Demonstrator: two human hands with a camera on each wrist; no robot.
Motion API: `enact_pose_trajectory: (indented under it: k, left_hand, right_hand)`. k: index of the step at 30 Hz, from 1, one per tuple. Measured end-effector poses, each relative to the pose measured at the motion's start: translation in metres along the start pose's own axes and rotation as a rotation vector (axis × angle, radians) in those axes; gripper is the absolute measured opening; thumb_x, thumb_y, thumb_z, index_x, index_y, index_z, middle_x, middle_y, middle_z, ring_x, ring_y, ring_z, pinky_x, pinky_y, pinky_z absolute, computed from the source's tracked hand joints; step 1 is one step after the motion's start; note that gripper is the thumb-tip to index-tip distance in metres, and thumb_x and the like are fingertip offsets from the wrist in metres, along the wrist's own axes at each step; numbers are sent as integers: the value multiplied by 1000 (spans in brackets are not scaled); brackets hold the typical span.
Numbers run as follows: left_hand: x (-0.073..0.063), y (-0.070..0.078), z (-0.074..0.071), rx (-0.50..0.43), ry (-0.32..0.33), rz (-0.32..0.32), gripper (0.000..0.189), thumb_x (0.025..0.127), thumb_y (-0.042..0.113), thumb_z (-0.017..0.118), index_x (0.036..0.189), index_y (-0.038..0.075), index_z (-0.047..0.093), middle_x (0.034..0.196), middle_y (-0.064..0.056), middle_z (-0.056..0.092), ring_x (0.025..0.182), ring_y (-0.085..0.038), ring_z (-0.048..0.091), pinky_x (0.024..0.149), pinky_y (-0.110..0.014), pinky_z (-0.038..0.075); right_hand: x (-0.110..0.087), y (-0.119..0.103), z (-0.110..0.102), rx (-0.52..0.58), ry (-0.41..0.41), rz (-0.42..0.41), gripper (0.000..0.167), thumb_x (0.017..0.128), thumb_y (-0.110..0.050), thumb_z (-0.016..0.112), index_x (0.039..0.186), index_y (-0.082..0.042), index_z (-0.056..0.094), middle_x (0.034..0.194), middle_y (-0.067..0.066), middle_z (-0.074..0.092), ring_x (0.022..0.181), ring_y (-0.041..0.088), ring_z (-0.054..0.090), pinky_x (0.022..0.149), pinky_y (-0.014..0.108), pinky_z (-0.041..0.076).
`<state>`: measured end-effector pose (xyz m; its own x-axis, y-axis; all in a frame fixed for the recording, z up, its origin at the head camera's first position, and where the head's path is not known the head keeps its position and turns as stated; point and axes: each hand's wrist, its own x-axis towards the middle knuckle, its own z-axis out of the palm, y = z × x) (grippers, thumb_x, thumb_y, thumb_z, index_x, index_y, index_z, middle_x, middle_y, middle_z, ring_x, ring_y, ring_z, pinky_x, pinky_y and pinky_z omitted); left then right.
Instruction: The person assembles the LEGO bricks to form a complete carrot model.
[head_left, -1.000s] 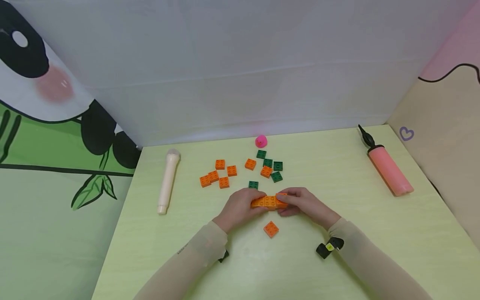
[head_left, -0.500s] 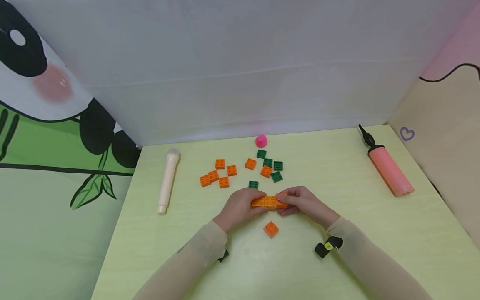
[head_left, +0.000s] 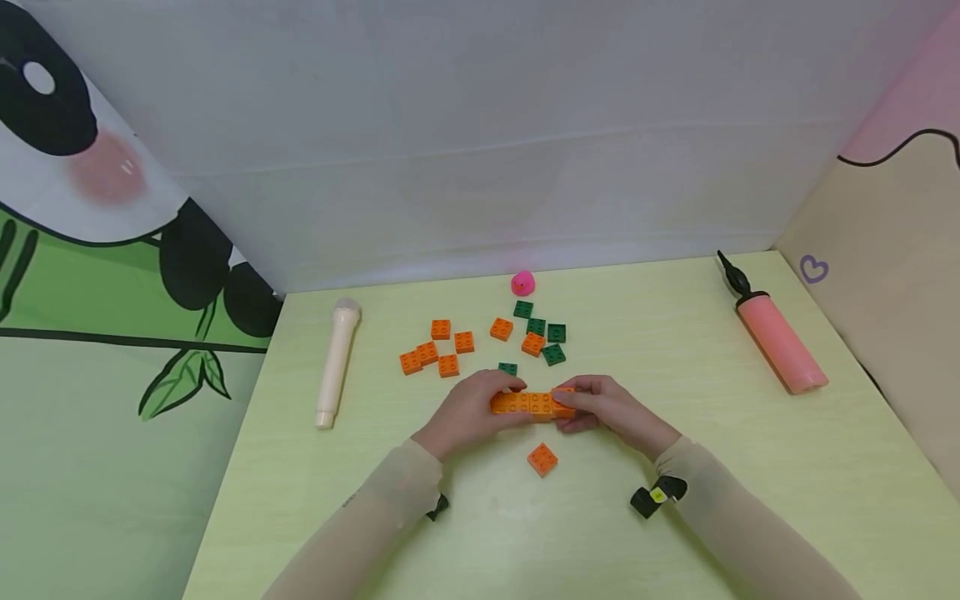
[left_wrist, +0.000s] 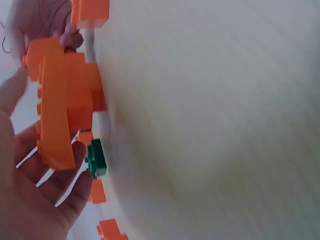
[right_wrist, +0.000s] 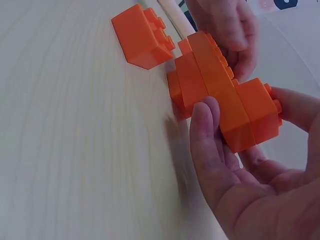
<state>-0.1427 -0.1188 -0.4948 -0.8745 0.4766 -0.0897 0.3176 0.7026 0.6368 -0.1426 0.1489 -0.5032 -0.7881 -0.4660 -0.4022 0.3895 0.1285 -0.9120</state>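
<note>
An assembly of orange toy building bricks (head_left: 525,403) lies between the two hands: a long top row with studs, lower bricks under its middle and one brick on top at the right end. My right hand (head_left: 611,408) grips that right end, thumb on the raised brick (right_wrist: 257,110) and fingers along the underside. Around the other end, my left hand (head_left: 468,412) has loosened, its fingers spread beside the long row (left_wrist: 55,105). A loose orange brick (head_left: 542,459) sits on the table in front of the assembly. Behind the left hand a green brick (head_left: 507,368) is partly covered.
Several orange bricks (head_left: 447,365) lie to the back left, with green bricks (head_left: 556,333) at the back middle. A pink toy (head_left: 522,283) stands behind them. A white microphone-shaped stick (head_left: 337,362) is at left, a pink hand pump (head_left: 780,342) at right.
My left hand has slid a little to the left, uncovering more of the assembly's left end. The right hand and the assembly have stayed in place.
</note>
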Motion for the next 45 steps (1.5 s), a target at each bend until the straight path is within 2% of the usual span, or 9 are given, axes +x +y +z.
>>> enact_pose_trajectory:
  k: [3, 5, 11, 17, 22, 29, 33, 38, 45]
  left_hand:
    - [-2, -8, -9, -46, 54, -29, 45, 101, 54, 64, 131, 21, 70, 120, 10, 67, 106, -14, 60, 95, -38, 52]
    - [-2, -15, -15, -44, 110, -43, 37, 105, 46, 62, 129, 19, 71, 116, 9, 67, 99, -14, 60, 88, -36, 54]
    - [-1, -39, -30, 90, 222, -114, 28, 100, 21, 74, 127, 14, 71, 118, 2, 66, 94, -17, 58, 86, -36, 55]
    - [-1, -54, -36, 212, 273, -118, 36, 94, 12, 78, 128, 7, 69, 128, -6, 59, 96, -24, 64, 90, -41, 57]
    - [0, -61, -38, 233, 273, -150, 39, 93, 9, 76, 131, 5, 67, 129, -7, 58, 90, -25, 64, 86, -41, 57]
    - [1, -66, -38, 263, 232, -169, 41, 95, 11, 77, 133, 2, 66, 127, -10, 61, 102, -27, 65, 95, -42, 55]
    - [1, -69, -37, 268, 234, -155, 36, 95, 11, 77, 129, 2, 68, 122, -9, 62, 100, -27, 64, 93, -42, 55]
    - [2, -72, -37, 272, 229, -147, 32, 96, 13, 78, 125, 3, 69, 119, -8, 63, 100, -26, 63, 93, -42, 55]
    - [1, -70, -36, 239, 213, -158, 33, 96, 14, 77, 127, 4, 69, 122, -7, 64, 105, -25, 63, 98, -41, 54]
  right_hand:
    - [0, -1, 0, -13, 12, 4, 44, 103, -30, 69, 127, 6, 64, 116, 18, 67, 92, 31, 73, 88, 38, 60]
    - [-1, -1, 0, -22, 14, -1, 45, 103, -31, 69, 127, 6, 63, 117, 18, 67, 92, 30, 73, 89, 39, 60]
    - [-2, -1, 0, -44, 26, -20, 45, 104, -30, 68, 128, 7, 62, 116, 19, 67, 89, 29, 71, 89, 40, 60]
    - [-3, -1, 1, -83, 49, -10, 45, 104, -33, 67, 128, 5, 63, 117, 18, 67, 89, 30, 71, 88, 39, 60]
    - [-3, -1, 1, -124, 68, -24, 45, 103, -34, 68, 127, 4, 64, 114, 17, 68, 88, 30, 71, 86, 40, 61]
    - [-3, 0, 3, -201, 94, -38, 47, 97, -36, 76, 127, -1, 66, 115, 14, 67, 93, 31, 70, 83, 40, 61]
    - [0, -1, 3, -366, 128, -80, 50, 91, -41, 82, 126, -8, 68, 117, 9, 67, 93, 27, 65, 80, 37, 60]
    - [4, -6, 6, -609, 152, -184, 47, 85, -44, 87, 120, -17, 72, 121, 1, 68, 99, 23, 56, 81, 39, 49]
    - [6, -14, 15, -691, 147, -248, 42, 84, -33, 90, 121, -18, 73, 117, -4, 69, 108, 22, 59, 96, 44, 50]
